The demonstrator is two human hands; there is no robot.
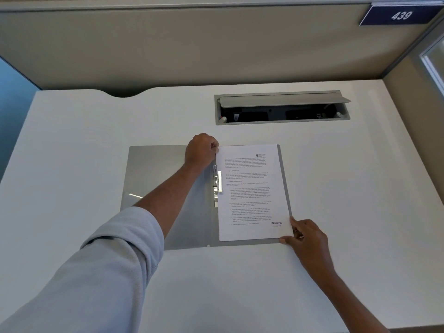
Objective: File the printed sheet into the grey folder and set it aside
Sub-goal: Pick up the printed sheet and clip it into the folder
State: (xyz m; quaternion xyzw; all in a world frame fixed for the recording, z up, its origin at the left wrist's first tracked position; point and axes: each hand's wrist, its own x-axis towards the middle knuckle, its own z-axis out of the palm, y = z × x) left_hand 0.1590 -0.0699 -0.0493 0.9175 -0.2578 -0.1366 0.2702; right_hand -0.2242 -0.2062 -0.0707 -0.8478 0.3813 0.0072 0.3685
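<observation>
The grey folder point(153, 179) lies open flat on the white desk point(96, 131). The printed sheet point(252, 193), stamped RECEIVED near its bottom, rests on the folder's right half, its left edge against the metal fastener point(217, 186) at the spine. My left hand point(200, 151) pinches the sheet's top left corner. My right hand point(306, 235) grips the sheet's bottom right corner, thumb on top of the paper.
An open cable tray point(282, 108) with a raised grey lid is set into the desk behind the folder. A beige partition point(192, 49) stands at the back, with a blue sign reading 439 point(401, 15) at top right.
</observation>
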